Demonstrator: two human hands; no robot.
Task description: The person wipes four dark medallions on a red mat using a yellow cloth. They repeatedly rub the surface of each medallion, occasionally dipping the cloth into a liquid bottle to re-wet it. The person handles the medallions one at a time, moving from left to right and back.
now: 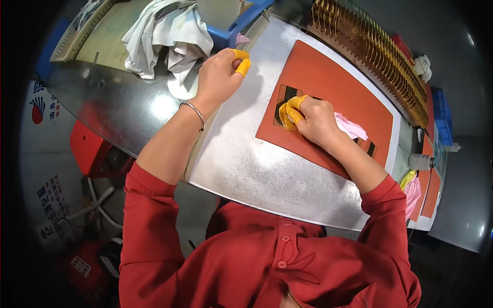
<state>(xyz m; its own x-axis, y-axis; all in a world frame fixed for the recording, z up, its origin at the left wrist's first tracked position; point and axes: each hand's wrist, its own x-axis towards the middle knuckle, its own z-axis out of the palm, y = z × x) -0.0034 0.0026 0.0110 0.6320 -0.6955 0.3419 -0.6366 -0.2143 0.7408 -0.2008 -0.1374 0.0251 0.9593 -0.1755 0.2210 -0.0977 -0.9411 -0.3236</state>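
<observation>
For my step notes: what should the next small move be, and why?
Perhaps bring the left hand to the orange sheet to steady it: the right hand is at the black-and-gold patterned piece there, while the left is off the sheet.

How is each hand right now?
Left hand: loosely curled, nothing visible in it.
Right hand: curled over orange sheet; can't tell if holding pink cloth.

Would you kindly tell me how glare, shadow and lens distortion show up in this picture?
Head view: strong glare on the dark metal table at left, softer sheen on the pale board; little glare on the orange sheet; the lower left dim; straight edges bowed toward the rim, with black corners.
</observation>
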